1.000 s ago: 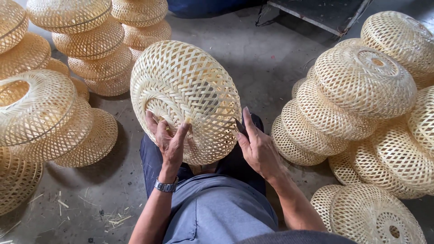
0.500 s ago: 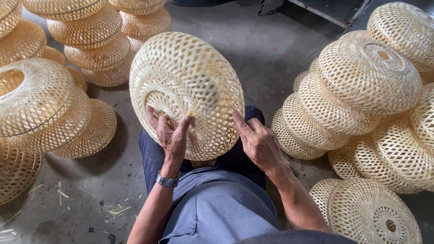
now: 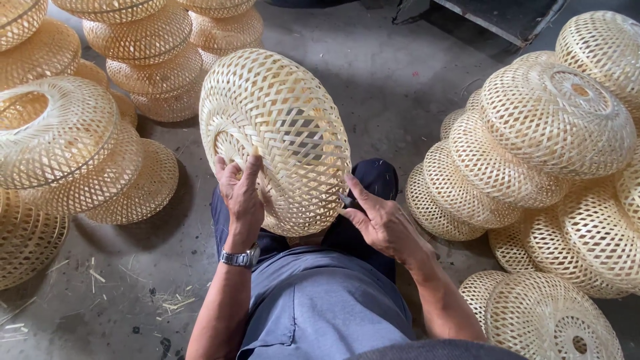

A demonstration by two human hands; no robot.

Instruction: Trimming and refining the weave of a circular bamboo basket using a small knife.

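A round woven bamboo basket stands on its edge on my lap, its open ring side turned left. My left hand, with a watch at the wrist, presses flat against the basket's lower left face, fingers up. My right hand touches the basket's lower right rim with thumb and forefinger and holds a small dark tool there, mostly hidden. I sit on the floor in blue-grey clothes, my knees under the basket.
Stacks of the same woven baskets stand at left, at the back and at right. One more lies at lower right. Bamboo shavings litter the grey concrete floor. A dark metal frame sits top right.
The basket has turned a little in my hands. My right hand has slid closer along the lower right rim; my left hand stays pressed on the face.
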